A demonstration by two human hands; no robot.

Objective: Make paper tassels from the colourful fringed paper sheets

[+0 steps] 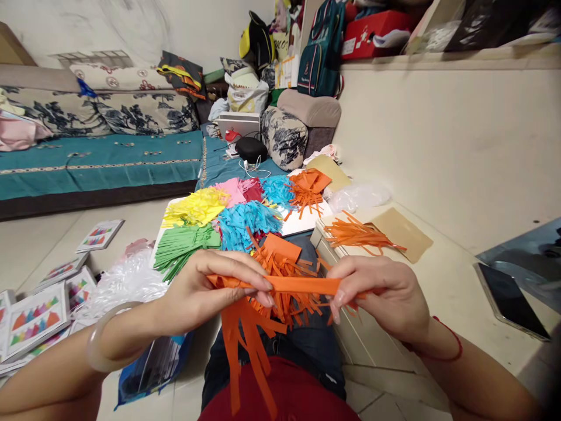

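Note:
An orange paper tassel (302, 285) is stretched level between my two hands, its uncut band pulled into a narrow strip. My left hand (219, 280) pinches the band at its left part, and cut fringe strips hang down below those fingers. At the other end my right hand (377, 292) grips the band between thumb and fingers. Beneath, on my lap, lies a heap of orange fringed paper (280, 251). Beyond it are green fringed paper (186, 245), blue fringed paper (248, 222) and yellow fringed paper (197, 206).
An orange tassel (357, 233) lies on the cream surface to the right, by a tan sheet (401, 234). Farther right rests a phone (511, 298). Printed packs (37, 316) and clear plastic bags (127, 286) cover the floor at left. A teal-covered sofa (100, 161) stands behind.

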